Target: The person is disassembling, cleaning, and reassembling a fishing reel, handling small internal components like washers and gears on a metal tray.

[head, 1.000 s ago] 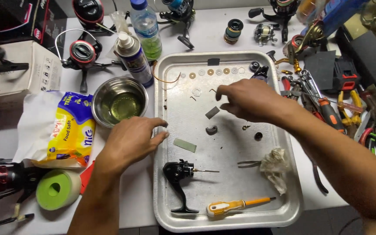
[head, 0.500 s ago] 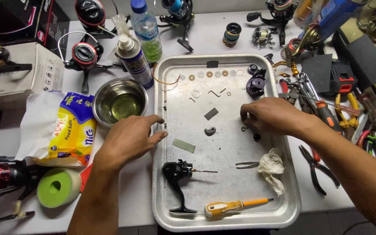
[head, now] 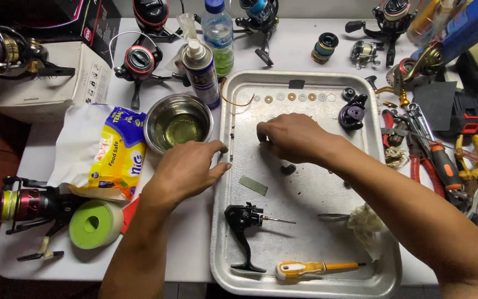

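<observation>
A metal tray point(head: 225, 221) lies on the white desk point(head: 183, 243). The left hand point(head: 186, 169) rests flat on the tray's left rim, fingers spread, holding nothing. The right hand point(head: 291, 135) is over the upper middle of the tray, fingers curled down towards the tray floor; what they pinch cannot be made out. A row of small washers point(head: 293, 97) lies along the tray's top edge. A black reel body point(head: 242, 218) and a yellow screwdriver point(head: 305, 269) lie near the bottom edge, with a small grey strip point(head: 253, 185) between them and the hands. Left of the tray stands a steel bowl point(head: 178, 122) of oily liquid, just beside a spray can point(head: 200, 69). Pliers point(head: 435, 160) lie to the right.
</observation>
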